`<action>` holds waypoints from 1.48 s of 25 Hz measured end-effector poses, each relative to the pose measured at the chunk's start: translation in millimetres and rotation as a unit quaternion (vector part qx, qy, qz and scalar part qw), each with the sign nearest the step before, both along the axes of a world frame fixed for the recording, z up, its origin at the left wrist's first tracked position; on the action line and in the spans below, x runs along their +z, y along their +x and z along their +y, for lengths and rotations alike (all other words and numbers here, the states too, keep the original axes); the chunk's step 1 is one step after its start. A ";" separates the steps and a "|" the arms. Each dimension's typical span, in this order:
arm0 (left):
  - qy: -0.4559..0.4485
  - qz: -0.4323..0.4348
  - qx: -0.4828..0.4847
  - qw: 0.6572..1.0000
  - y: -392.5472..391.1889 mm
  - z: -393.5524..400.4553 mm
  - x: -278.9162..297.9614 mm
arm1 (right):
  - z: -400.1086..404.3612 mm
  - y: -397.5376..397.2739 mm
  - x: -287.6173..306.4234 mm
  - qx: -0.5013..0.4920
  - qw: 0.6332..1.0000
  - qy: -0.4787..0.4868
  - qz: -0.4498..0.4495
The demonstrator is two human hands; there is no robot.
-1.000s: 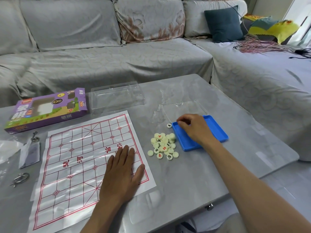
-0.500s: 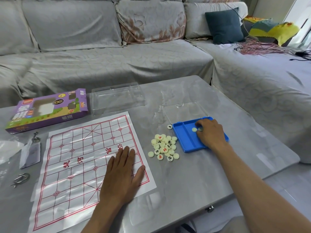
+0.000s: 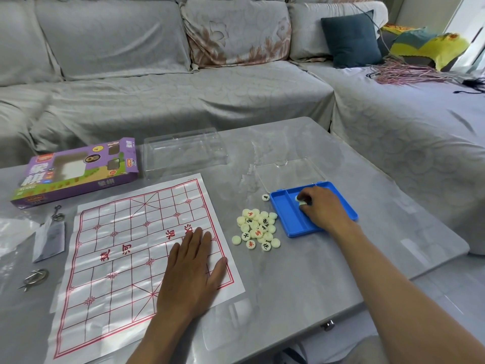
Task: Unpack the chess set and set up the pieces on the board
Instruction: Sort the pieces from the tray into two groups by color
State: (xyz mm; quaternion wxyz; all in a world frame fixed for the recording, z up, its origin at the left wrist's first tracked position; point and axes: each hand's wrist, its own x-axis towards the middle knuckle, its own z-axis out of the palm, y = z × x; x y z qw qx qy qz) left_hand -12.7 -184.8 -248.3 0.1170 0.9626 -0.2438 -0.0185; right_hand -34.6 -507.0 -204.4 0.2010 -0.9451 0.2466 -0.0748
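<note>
Since a moment ago, my right hand (image 3: pixel 321 207) has pinched cream round plastic discs (image 3: pixel 301 201) inside the blue plastic tray (image 3: pixel 284 206); flat left hand (image 3: pixel 193 261) presses the paper board (image 3: pixel 123 248): unpacking nearly done.

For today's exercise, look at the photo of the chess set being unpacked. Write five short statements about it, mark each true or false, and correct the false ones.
1. The left hand lies flat on the paper board. True.
2. Pieces already stand on the board. False: none do; the pile of pieces lies on the table.
3. The right hand is in the blue tray. True.
4. The purple box sits inside the tray. False: it lies beyond the board.
5. One single piece lies apart from the pile. True.
</note>
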 end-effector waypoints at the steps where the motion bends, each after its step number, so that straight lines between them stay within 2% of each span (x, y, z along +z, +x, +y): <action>1: 0.002 0.000 0.001 1.000 0.1 0.1 -0.4 | 1.1 -0.8 0.3 -0.001 1.000 0.006 -0.005; 5: 0.002 0.000 0.002 1.000 0.2 -0.2 -0.6 | 2.6 -3.8 5.4 -0.011 0.999 0.023 -0.029; 9: 0.001 0.001 0.002 1.000 -0.1 -0.8 0.5 | 5.6 -3.0 7.5 -0.001 1.000 0.012 0.013; 12: -0.006 0.003 0.001 1.000 0.0 0.3 -0.1 | 8.6 -2.8 12.6 -0.028 0.999 0.025 -0.035; 15: -0.008 0.002 0.000 1.000 -0.2 0.2 -1.2 | 19.0 -1.9 28.2 -0.042 0.977 0.157 -0.136; 16: -0.008 0.002 0.000 1.000 -0.1 0.2 -1.6 | 28.5 0.0 33.4 -0.023 0.966 0.212 -0.143; 17: -0.007 0.000 -0.001 1.000 0.2 0.4 -2.0 | 37.8 2.3 33.8 0.007 0.965 0.227 -0.130; 19: -0.005 -0.001 -0.003 1.000 0.2 0.7 -2.1 | 48.3 5.8 25.1 0.041 0.978 0.177 -0.104; 22: -0.007 0.001 0.000 1.000 -0.7 0.2 -0.4 | 23.4 5.3 11.4 -0.018 0.992 0.077 -0.098; 24: -0.016 0.001 -0.001 1.000 -1.4 -0.5 -0.2 | 2.9 -2.1 2.4 -0.012 0.999 0.044 -0.030; 26: -0.022 0.004 -0.003 1.000 0.0 0.7 -1.0 | -3.0 -5.1 -2.9 0.011 0.999 0.035 0.002; 33: -0.020 0.006 -0.003 1.000 -0.4 0.7 -1.0 | 3.4 1.8 -2.0 -0.019 1.000 -0.006 -0.010; 35: -0.019 0.006 -0.003 1.000 -0.5 0.6 -0.9 | 11.0 4.4 5.3 -0.023 0.998 0.010 -0.050; 37: -0.022 0.004 -0.004 1.000 0.0 0.1 -2.1 | 26.2 7.9 14.4 0.023 0.994 0.062 -0.089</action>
